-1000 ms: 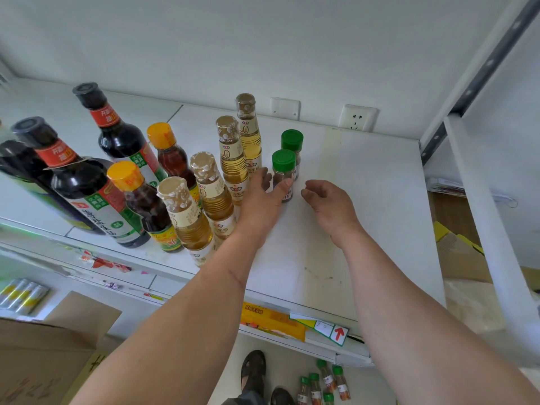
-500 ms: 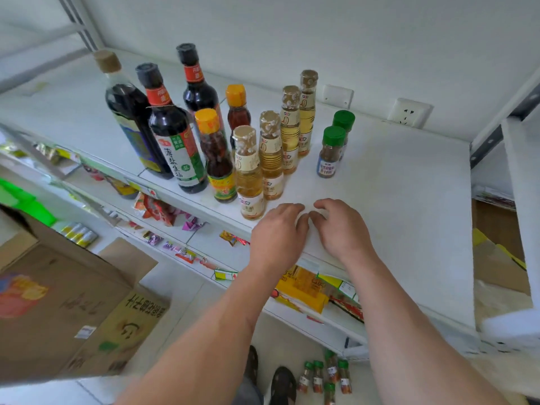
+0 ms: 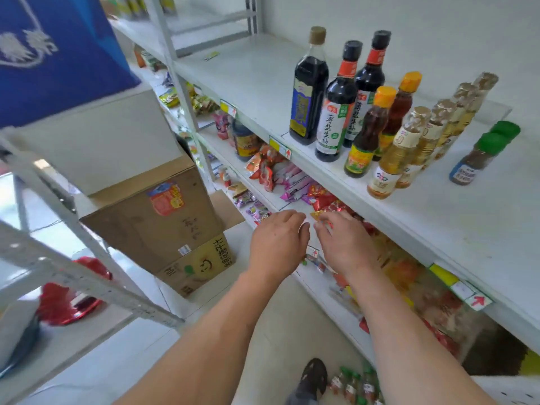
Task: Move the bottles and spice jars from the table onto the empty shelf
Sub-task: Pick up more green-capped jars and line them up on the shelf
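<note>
Fingers of both hands are loosely curled and hold nothing; the left hand (image 3: 279,241) and right hand (image 3: 344,244) hang close together in front of the lower shelves. On the white shelf (image 3: 438,217) to the right stand dark sauce bottles (image 3: 333,112), amber oil bottles (image 3: 388,159) and green-capped spice jars (image 3: 479,159). More small jars (image 3: 353,384) sit near the foot, low down.

rear green-capped jar (image 3: 506,129) mostly hidden behind front one (image 3: 474,159). back dark bottle (image 3: 368,77) partly blocked by the one in front (image 3: 336,112). small jars on floor (image 3: 355,385) cut by bottom edge, blurred, labels unreadable. blue box (image 3: 55,54) cut off top/left. snack packs on lower shelf (image 3: 409,276) smeared w/ blur; both forearms run out of frame.
</note>
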